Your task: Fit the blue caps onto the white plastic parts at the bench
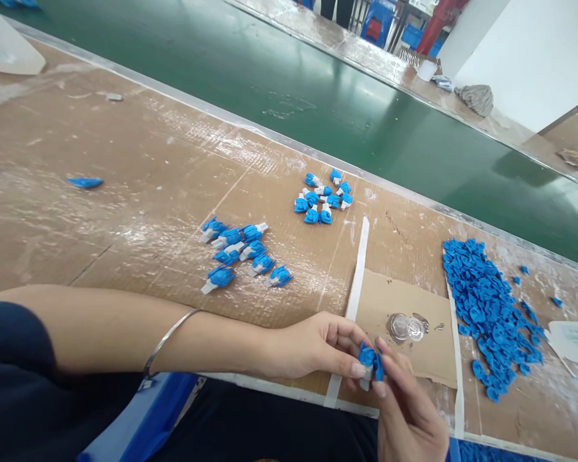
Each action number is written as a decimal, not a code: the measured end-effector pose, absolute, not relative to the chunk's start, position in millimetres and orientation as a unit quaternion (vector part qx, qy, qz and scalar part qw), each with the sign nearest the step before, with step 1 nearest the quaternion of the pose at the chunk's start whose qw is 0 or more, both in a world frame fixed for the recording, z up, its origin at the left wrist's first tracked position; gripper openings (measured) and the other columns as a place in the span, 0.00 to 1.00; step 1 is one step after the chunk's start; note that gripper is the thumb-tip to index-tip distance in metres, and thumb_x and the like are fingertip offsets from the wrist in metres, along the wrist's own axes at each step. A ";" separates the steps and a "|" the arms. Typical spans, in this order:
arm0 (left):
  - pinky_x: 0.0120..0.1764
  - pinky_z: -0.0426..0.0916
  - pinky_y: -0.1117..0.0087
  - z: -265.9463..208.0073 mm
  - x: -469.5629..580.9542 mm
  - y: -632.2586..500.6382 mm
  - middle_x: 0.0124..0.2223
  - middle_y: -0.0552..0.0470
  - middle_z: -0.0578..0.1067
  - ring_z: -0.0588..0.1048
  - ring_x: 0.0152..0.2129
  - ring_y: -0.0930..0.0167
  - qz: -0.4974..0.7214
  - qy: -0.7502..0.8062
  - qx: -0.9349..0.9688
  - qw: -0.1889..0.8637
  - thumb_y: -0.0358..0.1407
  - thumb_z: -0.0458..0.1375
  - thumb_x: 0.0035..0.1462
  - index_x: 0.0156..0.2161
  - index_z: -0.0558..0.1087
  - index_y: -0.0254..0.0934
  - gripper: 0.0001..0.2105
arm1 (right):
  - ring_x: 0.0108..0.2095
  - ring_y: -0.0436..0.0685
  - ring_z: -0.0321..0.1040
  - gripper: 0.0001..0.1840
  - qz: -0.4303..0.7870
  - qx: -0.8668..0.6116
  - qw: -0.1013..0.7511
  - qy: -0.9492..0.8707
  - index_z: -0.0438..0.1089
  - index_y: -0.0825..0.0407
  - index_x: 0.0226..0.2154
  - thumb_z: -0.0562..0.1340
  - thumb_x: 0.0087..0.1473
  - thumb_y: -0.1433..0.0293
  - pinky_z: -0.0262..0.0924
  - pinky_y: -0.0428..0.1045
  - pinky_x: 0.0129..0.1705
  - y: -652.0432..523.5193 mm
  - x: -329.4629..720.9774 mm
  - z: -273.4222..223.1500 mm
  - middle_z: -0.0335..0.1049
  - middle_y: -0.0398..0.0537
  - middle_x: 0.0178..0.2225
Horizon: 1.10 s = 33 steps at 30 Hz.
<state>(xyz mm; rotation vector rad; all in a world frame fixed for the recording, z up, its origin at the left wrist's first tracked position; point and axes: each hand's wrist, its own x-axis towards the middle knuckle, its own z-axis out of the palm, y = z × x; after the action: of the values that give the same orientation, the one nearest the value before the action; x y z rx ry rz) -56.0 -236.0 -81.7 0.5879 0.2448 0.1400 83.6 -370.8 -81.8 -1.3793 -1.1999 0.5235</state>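
Observation:
My left hand pinches a small blue-and-grey plastic figure part between thumb and fingers, close to the table's front edge. My right hand is closed on a small blue piece at the right side of that part, the two touching. Whether the piece is fixed to it I cannot tell. Beyond my left wrist lies a group of larger blue-and-grey parts. Farther back is a cluster of smaller ones. A heap of small curved blue pieces lies to the right.
Just past my hands, a cardboard square carries a shiny, wet-looking round clear patch. White tape strips run beside it. A white bottle lies at the right. A green conveyor belt crosses behind the cardboard-covered table.

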 end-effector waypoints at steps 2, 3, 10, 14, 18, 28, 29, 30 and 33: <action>0.39 0.70 0.73 -82.9 -56.4 -234.7 0.34 0.52 0.78 0.76 0.30 0.74 0.060 0.129 0.288 0.947 0.43 0.75 0.44 0.39 0.77 0.32 0.22 | 0.47 0.62 0.71 0.21 0.130 -0.614 0.535 -0.565 0.73 0.43 0.51 0.63 0.59 0.79 0.72 0.54 0.41 -369.5 76.0 -79.1 0.70 0.50 0.52; 0.38 0.70 0.73 -83.5 -56.9 -233.9 0.34 0.52 0.78 0.76 0.30 0.73 0.053 0.133 0.288 0.947 0.44 0.76 0.43 0.39 0.77 0.32 0.22 | 0.46 0.63 0.71 0.23 0.099 -0.619 0.513 -0.587 0.72 0.43 0.53 0.63 0.58 0.80 0.71 0.56 0.40 -369.7 72.7 -78.2 0.70 0.50 0.53; 0.37 0.68 0.72 -85.1 -61.1 -234.0 0.33 0.51 0.77 0.74 0.29 0.72 0.029 0.129 0.328 0.936 0.47 0.75 0.43 0.38 0.75 0.30 0.24 | 0.53 0.68 0.65 0.32 0.091 -0.632 0.439 -0.632 0.57 0.43 0.64 0.56 0.60 0.77 0.67 0.64 0.45 -381.6 58.4 -83.5 0.59 0.52 0.61; 0.34 0.67 0.74 -75.1 -61.1 -229.5 0.34 0.51 0.76 0.74 0.30 0.72 0.003 0.121 0.363 0.924 0.47 0.72 0.46 0.39 0.72 0.33 0.23 | 0.54 0.67 0.65 0.28 0.094 -0.632 0.435 -0.635 0.57 0.39 0.64 0.53 0.64 0.73 0.68 0.62 0.48 -389.4 69.7 -76.6 0.59 0.46 0.62; 0.27 0.61 0.74 -45.5 -61.0 -206.0 0.30 0.54 0.72 0.70 0.25 0.71 -0.021 0.174 0.587 0.790 0.39 0.60 0.54 0.38 0.70 0.36 0.10 | 0.43 0.61 0.72 0.22 -0.070 -0.712 0.411 -0.565 0.69 0.40 0.56 0.61 0.62 0.75 0.68 0.53 0.43 -392.3 130.7 -58.7 0.72 0.45 0.49; 0.35 0.63 0.63 -7.0 -87.8 -151.7 0.31 0.43 0.75 0.75 0.31 0.58 -0.073 0.262 0.961 0.049 0.26 0.59 0.53 0.30 0.74 0.32 0.02 | 0.42 0.62 0.69 0.19 -0.151 -0.688 0.185 -0.686 0.73 0.53 0.40 0.50 0.68 0.62 0.64 0.57 0.45 -361.3 258.9 -79.0 0.73 0.54 0.41; 0.34 0.63 0.64 -3.8 -90.1 -145.0 0.30 0.44 0.75 0.75 0.30 0.59 -0.065 0.275 0.958 0.058 0.28 0.60 0.54 0.29 0.73 0.32 0.03 | 0.41 0.62 0.69 0.20 -0.150 -0.686 0.185 -0.688 0.73 0.54 0.40 0.49 0.68 0.61 0.64 0.57 0.45 -361.4 259.7 -80.8 0.73 0.54 0.40; 0.34 0.63 0.64 0.0 -91.2 -137.7 0.30 0.45 0.75 0.75 0.30 0.59 -0.058 0.290 0.953 0.069 0.31 0.60 0.55 0.29 0.73 0.33 0.04 | 0.41 0.62 0.69 0.21 -0.150 -0.690 0.183 -0.684 0.72 0.54 0.40 0.49 0.68 0.60 0.64 0.57 0.45 -362.5 260.4 -82.2 0.73 0.54 0.39; 0.34 0.63 0.65 9.5 -86.8 -113.9 0.34 0.45 0.75 0.74 0.32 0.60 -0.038 0.340 0.936 0.082 0.33 0.57 0.60 0.35 0.74 0.33 0.06 | 0.40 0.60 0.71 0.22 -0.123 -0.730 0.181 -0.648 0.71 0.52 0.42 0.48 0.68 0.57 0.65 0.54 0.42 -368.2 264.4 -84.4 0.73 0.50 0.41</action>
<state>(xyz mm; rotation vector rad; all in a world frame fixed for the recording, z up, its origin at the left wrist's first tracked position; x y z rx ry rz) -86.8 -113.9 9.5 2.7967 1.0167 -0.1129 264.4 -368.2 -84.4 -2.0621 -1.8297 -0.3465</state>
